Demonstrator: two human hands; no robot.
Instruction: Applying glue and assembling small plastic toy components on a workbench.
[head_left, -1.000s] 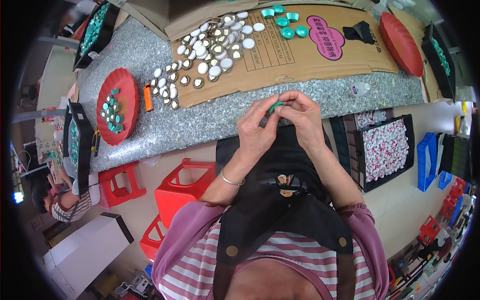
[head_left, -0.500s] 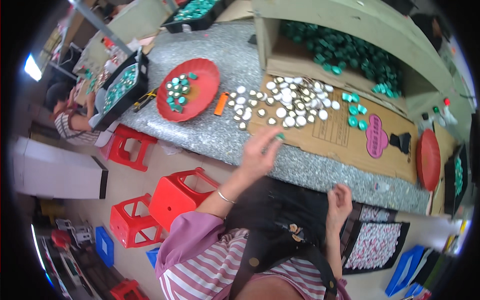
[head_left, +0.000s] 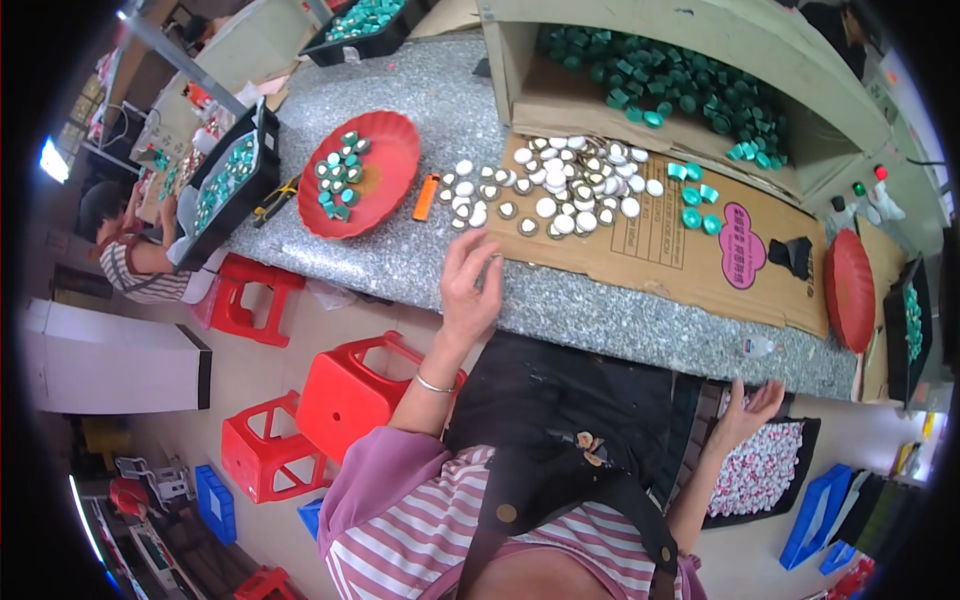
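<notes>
My left hand (head_left: 470,288) is over the near edge of the grey speckled counter (head_left: 590,308), its fingers bent toward the thumb. Something small shows at its fingertips, too small to make out. Just beyond lie many round white and gold-coloured discs (head_left: 565,178), partly on flattened cardboard (head_left: 640,245). To their right sit several green caps (head_left: 691,218). My right hand (head_left: 748,412) is at the counter's front edge, fingers apart and nothing visible in it. A red scalloped plate (head_left: 395,165) on the left holds several green caps fitted with discs.
An orange lighter (head_left: 426,197) and pliers (head_left: 274,202) lie near the plate. A shelf (head_left: 690,30) covers a heap of green caps (head_left: 690,90). Black trays (head_left: 262,170) stand left. Another red plate (head_left: 850,290) leans at right. Red stools (head_left: 345,400) stand below. A person (head_left: 140,255) sits far left.
My left hand has moved left, away from the cardboard; the green piece at its fingertips no longer shows clearly. My right hand has moved right and its fingers have opened. The view has shifted slightly.
</notes>
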